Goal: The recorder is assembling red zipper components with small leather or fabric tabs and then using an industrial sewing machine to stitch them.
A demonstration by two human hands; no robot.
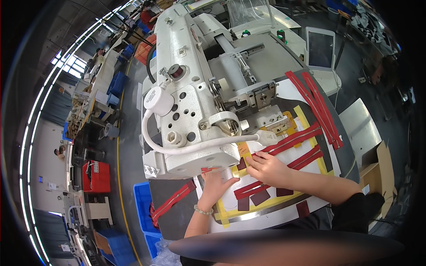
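Observation:
My left hand [214, 186] lies at the front of the white sewing machine [195, 111], its thumb spread apart from the fingers. Its fingertips reach the machine head's lower edge beside a small bit of red tape, partly hidden there. My right hand [268, 169] has its fingers closed over a red zipper [290, 141] to the right of the needle area. Just left of those fingers shows a dark red fabric patch [241, 164]. A second red zipper [284, 174] passes beneath my right wrist. Several dark patches [260, 197] lie near it on the yellow-taped white sheet [228, 201].
More red zippers [316, 106] hang over the table's right side; another [174, 201] lies at the left, above a blue bin [143, 199]. A white cable [199, 145] loops across the machine head. A cardboard box [377, 170] and a screen [320, 48] stand at right.

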